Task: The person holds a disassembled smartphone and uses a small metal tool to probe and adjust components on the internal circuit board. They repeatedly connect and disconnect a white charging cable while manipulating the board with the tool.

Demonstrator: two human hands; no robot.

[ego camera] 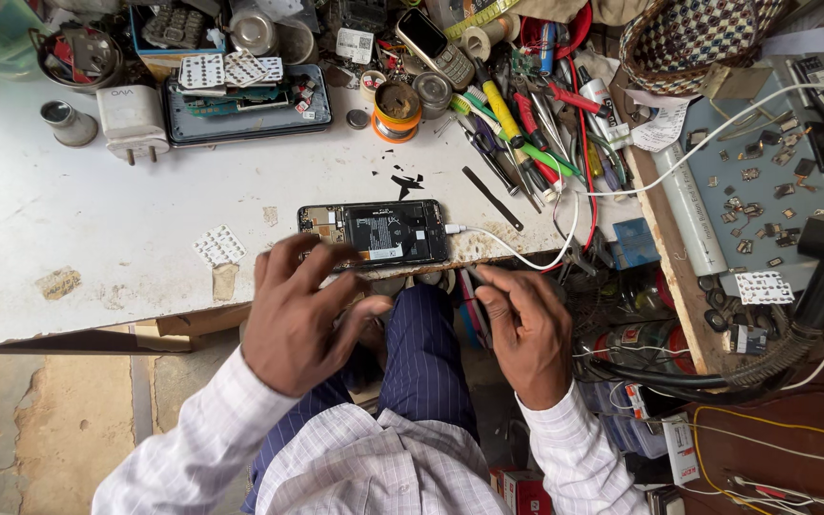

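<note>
Cluttered white worktop carries the opened phone at its near edge, where I'd keep my left hand spread loosely, steadying it, while my right hand pinches a thin tool, working gently beside the cable.

one head cam, looks straight down, close over workbench edge

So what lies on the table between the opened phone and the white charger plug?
In the head view, the stretch between the opened phone and the white charger plug is mostly bare, scuffed white table. Only a small white perforated sheet lies near its lower edge.
</note>
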